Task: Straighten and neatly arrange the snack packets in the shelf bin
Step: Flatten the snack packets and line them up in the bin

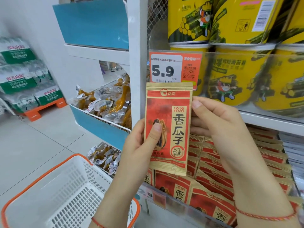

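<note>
Head view: both hands hold one packet (pixel 169 127) upright above the bin (pixel 181 205), front facing out. Left hand (pixel 139 145) pinches its left edge, thumb on the front; right hand (pixel 213 122) grips the right edge, fingers curled behind. Other packets (pixel 213 175) stand in overlapping rows below. To do this well, I'd keep it square, lower it bottom-first into the front row, and line its top edge up with its neighbours
</note>
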`<action>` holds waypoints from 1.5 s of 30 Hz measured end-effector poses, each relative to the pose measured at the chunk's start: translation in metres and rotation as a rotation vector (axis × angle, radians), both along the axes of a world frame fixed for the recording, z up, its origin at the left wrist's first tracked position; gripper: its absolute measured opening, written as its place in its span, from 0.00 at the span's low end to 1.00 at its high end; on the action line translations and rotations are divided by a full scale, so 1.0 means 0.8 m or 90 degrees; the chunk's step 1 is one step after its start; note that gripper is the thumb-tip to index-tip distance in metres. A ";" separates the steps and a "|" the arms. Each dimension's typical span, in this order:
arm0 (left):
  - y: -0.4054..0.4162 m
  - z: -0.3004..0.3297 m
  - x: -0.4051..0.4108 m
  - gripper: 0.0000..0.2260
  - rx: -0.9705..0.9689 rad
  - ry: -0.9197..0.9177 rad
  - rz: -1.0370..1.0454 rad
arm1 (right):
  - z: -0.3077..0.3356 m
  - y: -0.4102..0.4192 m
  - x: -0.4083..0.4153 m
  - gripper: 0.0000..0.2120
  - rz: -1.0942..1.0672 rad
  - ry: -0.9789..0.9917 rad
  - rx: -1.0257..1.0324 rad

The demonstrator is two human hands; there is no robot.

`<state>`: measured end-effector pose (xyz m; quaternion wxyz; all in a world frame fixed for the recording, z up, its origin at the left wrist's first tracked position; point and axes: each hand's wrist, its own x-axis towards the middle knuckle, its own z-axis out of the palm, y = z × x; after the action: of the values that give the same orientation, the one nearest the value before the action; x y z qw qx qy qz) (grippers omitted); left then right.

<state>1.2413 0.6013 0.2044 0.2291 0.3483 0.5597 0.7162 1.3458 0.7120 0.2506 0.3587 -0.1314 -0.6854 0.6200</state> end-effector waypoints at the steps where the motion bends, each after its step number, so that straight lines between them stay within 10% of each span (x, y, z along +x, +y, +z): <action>1: -0.001 -0.001 -0.003 0.16 0.002 -0.005 -0.002 | 0.001 -0.001 0.000 0.14 0.004 -0.005 -0.006; 32: -0.012 -0.002 -0.034 0.20 -0.082 -0.264 -0.033 | -0.003 -0.048 -0.034 0.13 -0.097 0.026 -0.009; 45: -0.005 -0.007 -0.051 0.15 0.226 -0.410 0.207 | -0.012 -0.045 -0.032 0.10 0.151 -0.243 0.094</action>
<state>1.2003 0.5972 0.1986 0.2126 0.0467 0.3746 0.9013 1.3203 0.6760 0.2411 0.1556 -0.1380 -0.7950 0.5699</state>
